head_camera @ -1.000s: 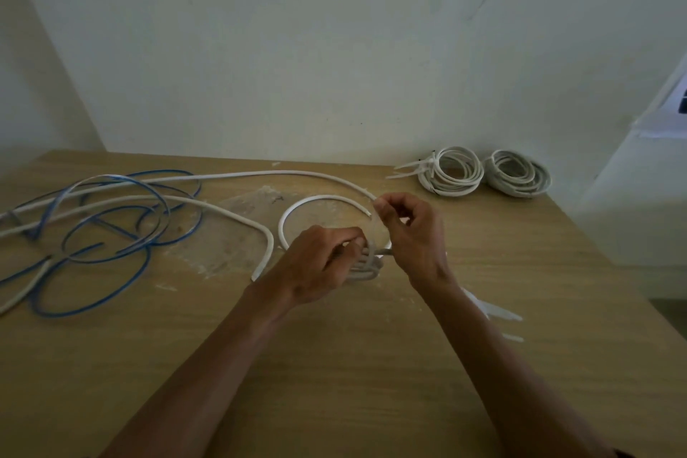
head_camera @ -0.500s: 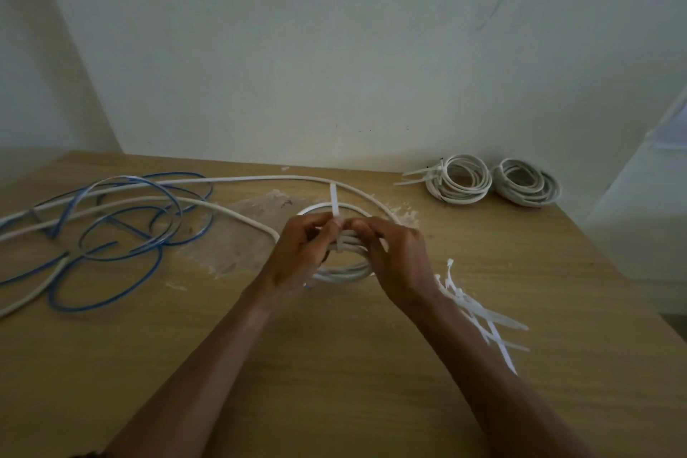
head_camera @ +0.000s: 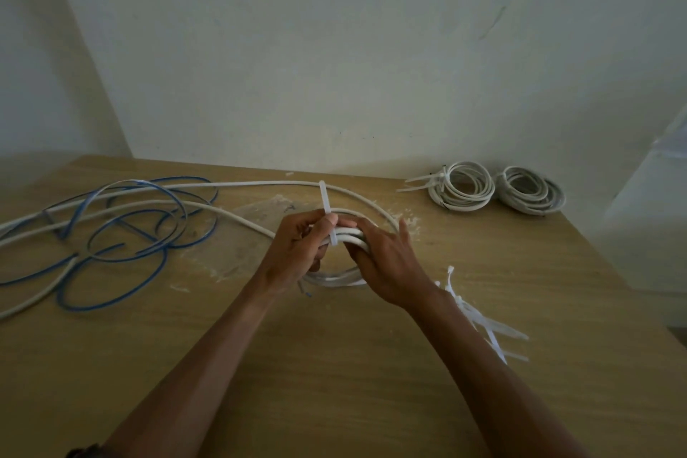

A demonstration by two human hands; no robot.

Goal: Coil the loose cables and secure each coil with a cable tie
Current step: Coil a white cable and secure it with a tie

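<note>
White cable coil (head_camera: 351,236) is held between the two hands; the left hand (head_camera: 293,253) pinches the cable tie (head_camera: 325,199) wrapped around it, and the right hand (head_camera: 390,264) grips its strands.

Wooden table (head_camera: 334,383) against plain white wall (head_camera: 334,48). Thin dark streak (head_camera: 492,22) on wall, upper right. Pale scuffed patch (head_camera: 245,230) mid-table. White ledge (head_camera: 654,197) far right.
</note>
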